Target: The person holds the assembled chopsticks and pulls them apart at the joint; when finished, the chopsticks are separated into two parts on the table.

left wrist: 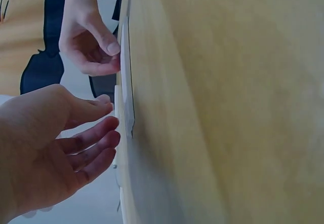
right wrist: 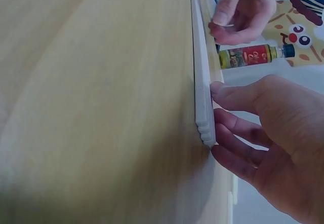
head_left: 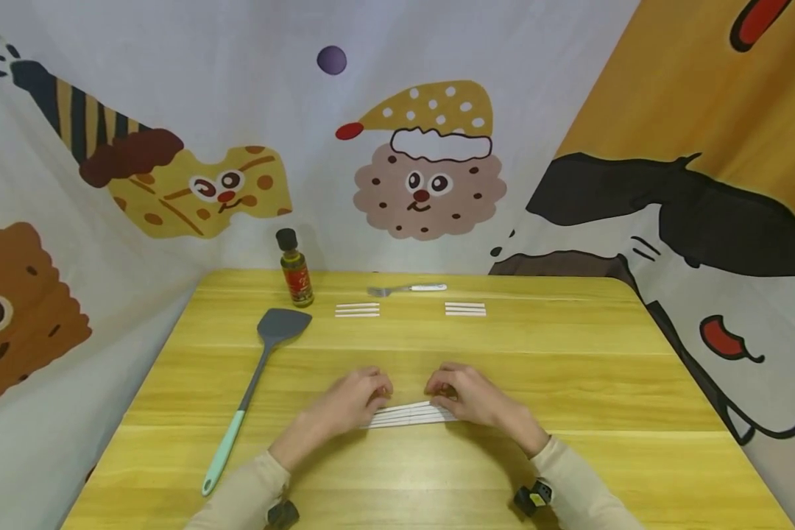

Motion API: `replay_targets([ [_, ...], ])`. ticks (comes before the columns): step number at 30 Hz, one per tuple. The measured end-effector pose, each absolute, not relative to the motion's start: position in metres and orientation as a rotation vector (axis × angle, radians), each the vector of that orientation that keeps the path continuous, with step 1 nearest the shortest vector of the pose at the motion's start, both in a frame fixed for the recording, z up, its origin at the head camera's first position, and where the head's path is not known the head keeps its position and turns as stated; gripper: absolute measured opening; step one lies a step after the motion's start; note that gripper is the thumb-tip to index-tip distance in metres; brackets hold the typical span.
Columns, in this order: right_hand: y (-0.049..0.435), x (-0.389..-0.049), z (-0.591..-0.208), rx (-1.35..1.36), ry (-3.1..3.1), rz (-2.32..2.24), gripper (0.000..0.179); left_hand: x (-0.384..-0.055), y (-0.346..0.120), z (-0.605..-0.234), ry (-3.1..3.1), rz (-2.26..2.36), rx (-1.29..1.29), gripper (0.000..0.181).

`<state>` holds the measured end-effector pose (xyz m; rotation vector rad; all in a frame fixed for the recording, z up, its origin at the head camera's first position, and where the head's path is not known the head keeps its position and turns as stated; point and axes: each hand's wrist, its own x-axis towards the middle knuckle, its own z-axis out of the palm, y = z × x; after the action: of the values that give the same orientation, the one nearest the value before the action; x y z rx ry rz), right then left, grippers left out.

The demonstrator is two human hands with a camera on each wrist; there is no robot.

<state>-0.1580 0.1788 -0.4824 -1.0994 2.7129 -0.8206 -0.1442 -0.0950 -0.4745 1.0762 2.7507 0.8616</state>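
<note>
Several thin white sticks (head_left: 407, 417) lie side by side on the table, running left to right between the two hands. My left hand (head_left: 358, 397) is over their left end, its fingers loosely bent with gaps between them in the left wrist view. At the other end, my right hand (head_left: 473, 394) has its thumb against the sticks. The right wrist view shows the stepped stick ends (right wrist: 205, 133) beside the loosely bent right fingers (right wrist: 238, 155). Neither hand is seen to grip a stick.
Farther back lie two small groups of white sticks, one left (head_left: 358, 311) and one right (head_left: 465, 309). Behind them is a fork (head_left: 407, 289) with a white handle. A dark-capped bottle (head_left: 298, 278) stands back left. A grey spatula (head_left: 255, 383) with a mint handle lies left.
</note>
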Motion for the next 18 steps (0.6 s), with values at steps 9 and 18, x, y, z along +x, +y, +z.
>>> replay_targets([
  [9, 0.1767, -0.1601, -0.4871, -1.281, 2.788, -0.817, 0.008, -0.1442, -0.0910, -0.4780, 2.698, 0.825, 1.037, 0.005],
  [18, 0.1730, -0.1602, -0.4913, -1.308, 2.855, -0.754, 0.006, -0.1475, -0.0855, -0.4816, 2.756, 0.771, 0.975, 0.010],
])
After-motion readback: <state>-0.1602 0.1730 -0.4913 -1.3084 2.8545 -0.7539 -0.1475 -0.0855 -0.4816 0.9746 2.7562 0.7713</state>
